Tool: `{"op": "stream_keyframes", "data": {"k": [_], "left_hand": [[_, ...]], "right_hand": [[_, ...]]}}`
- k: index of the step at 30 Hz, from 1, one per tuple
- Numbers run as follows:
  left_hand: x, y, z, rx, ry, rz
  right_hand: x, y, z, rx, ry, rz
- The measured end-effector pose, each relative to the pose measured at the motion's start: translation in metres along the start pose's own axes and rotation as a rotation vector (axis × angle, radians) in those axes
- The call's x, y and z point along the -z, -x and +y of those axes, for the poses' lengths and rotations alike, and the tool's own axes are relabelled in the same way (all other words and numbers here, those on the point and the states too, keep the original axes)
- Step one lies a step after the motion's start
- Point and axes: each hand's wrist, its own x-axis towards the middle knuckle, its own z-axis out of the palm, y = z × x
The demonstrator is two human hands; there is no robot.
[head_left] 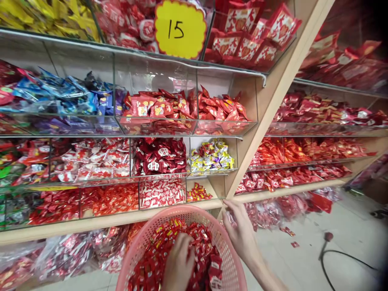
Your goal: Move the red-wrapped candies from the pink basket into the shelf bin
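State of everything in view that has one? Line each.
Pink basket: partly filled
Basket candies: wrapped, loosely heaped
Left hand: inside basket, fingers bent over candies
Right hand: open, by basket's right side; contact unclear
Corner bin: sparsely filled
Price sign: reads 15
Cable: curved, on floor

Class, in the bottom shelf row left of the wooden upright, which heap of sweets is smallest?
The red-and-yellow heap, rightmost, just beyond the pink basket; unlike the others, it leaves much of its compartment bare.
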Motion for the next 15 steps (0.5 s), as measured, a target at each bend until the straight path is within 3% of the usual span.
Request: {"op": "stream_keyframes", "data": {"k": [3, 6, 10, 13, 15], "left_hand": [[0.050, -0.010, -0.048, 0.054, -0.154, 0.254], [0.075, -0.011, -0.098, 0.219, -0.353, 0.357], [0.065, 0.002, -0.136, 0.400, -0.393, 0.220], [0.051, 0.012, -0.144, 0.351, -0.491, 0.089], [0.048, 0.015, -0.146, 0.293, -0.560, 0.037]], "right_hand": [[-0.006, -0.070, -0.053, 0.241, -0.058, -0.170], [-0.035, -0.123, -0.098, 0.473, -0.080, -0.292], [-0.094, -0.171, -0.130, 0.609, 0.013, -0.450], [-0.128, -0.191, -0.136, 0.595, 0.082, -0.592], [-0.140, -0.198, -0.135, 0.577, 0.096, -0.635]]}}
